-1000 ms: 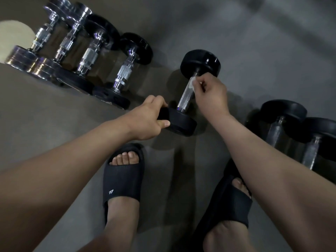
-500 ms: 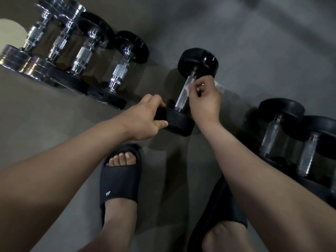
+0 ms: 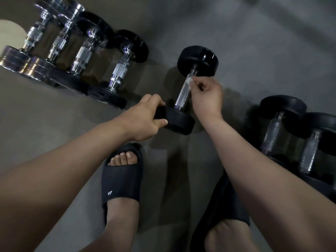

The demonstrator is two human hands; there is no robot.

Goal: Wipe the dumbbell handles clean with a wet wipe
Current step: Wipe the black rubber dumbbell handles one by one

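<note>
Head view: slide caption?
Left hand grips the near head of a black dumbbell; right hand pinches a wet wipe against its handle.

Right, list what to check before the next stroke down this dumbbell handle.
1. Steady hold: left hand grips the dumbbell by its near weight head. Ok.
2. Wipe held: right hand pinches the wet wipe. Ok.
3. Contact: wipe lies against the handle at its far end. Ok.
4. Path: handle below the wipe is bare, nothing in the way. Ok.
5. Wipe moist enough: cannot tell.
6. Underside of handle cleaned: hidden, cannot tell.
</note>
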